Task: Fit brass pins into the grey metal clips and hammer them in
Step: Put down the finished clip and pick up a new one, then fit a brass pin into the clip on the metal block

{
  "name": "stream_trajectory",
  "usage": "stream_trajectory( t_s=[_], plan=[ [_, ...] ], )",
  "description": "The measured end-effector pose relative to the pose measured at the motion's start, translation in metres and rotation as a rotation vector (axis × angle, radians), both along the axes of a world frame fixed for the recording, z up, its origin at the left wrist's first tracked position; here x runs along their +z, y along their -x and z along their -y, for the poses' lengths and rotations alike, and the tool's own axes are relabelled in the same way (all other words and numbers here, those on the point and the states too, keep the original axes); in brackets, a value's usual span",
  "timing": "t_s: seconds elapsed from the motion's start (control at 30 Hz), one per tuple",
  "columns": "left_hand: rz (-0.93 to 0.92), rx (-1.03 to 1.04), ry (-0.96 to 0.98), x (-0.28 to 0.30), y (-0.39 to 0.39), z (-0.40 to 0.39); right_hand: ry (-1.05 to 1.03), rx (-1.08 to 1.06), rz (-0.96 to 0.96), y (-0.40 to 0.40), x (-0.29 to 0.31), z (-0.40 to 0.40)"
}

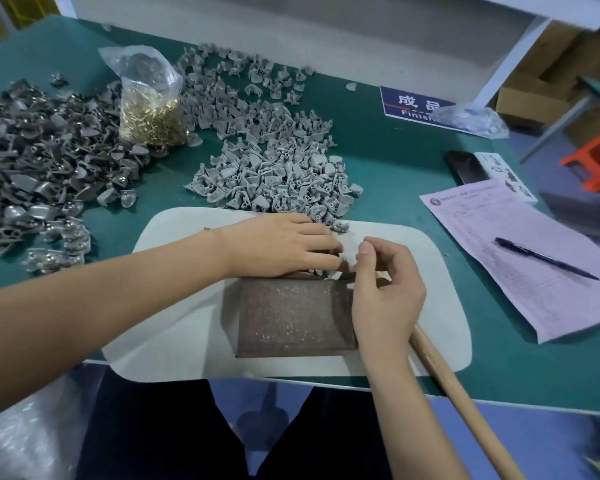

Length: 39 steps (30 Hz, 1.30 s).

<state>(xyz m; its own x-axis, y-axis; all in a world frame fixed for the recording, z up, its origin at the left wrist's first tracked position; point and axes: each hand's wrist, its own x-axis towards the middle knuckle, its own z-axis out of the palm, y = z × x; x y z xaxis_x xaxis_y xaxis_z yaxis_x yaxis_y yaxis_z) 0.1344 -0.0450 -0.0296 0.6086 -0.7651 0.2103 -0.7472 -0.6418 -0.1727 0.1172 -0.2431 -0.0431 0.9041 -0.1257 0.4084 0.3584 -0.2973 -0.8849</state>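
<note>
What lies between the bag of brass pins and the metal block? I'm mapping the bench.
Head view: grey clips, then the white mat.

The left hand (278,245) lies over some small grey clips (321,273), so only bits of them peek out by its fingertips. It is hard to tell if the hand grips one. The right hand (383,289) hides the head of the hammer; only its wooden handle (454,389) shows, and the bottom edge cuts it off. The thing pinched in the right hand's fingertips is too small to tell. The pile of darker clips (32,161) runs off the left edge. A clear bag (468,117) covers part of the blue sign (409,103). The print on the paper (520,251) is too blurry to read.
</note>
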Motion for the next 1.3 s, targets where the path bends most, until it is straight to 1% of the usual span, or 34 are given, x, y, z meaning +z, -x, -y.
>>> stream_trajectory(
  t_s=[0.07, 0.2, 0.33, 0.43, 0.57, 0.63, 0.93, 1.1, 1.2, 1.3],
  plan=[
    [-0.043, 0.052, 0.075, -0.001, 0.0, 0.002, 0.005, -0.014, 0.001, 0.0, -0.001, 0.0],
    [-0.214, 0.153, 0.183, -0.005, -0.005, 0.008, 0.0, -0.088, -0.007, -0.003, -0.002, 0.003],
    [-0.174, 0.155, 0.185, -0.009, -0.012, 0.011, 0.003, -0.081, -0.016, -0.005, -0.002, 0.004],
    [-0.166, 0.134, 0.237, -0.011, -0.014, 0.011, 0.033, -0.047, -0.038, -0.006, -0.004, 0.004],
    [-0.124, 0.175, 0.287, -0.013, -0.017, 0.01, 0.183, 0.016, -0.053, -0.005, -0.005, 0.003],
    [-0.091, 0.219, 0.276, -0.011, -0.018, 0.007, 0.204, 0.017, -0.048, -0.006, -0.006, 0.003],
    [-0.206, 0.349, 0.335, 0.014, -0.019, 0.01, 0.227, 0.008, -0.047, -0.007, -0.007, 0.003],
    [-0.279, 0.49, 0.521, 0.022, -0.004, 0.017, 0.24, 0.013, -0.038, -0.007, -0.006, 0.003],
    [-0.402, 0.555, 0.779, 0.025, 0.014, 0.017, 0.235, 0.023, -0.043, -0.007, -0.006, 0.004],
    [-0.351, 0.638, 1.007, 0.023, 0.041, 0.018, 0.185, 0.051, -0.034, -0.005, -0.005, 0.004]
  ],
)
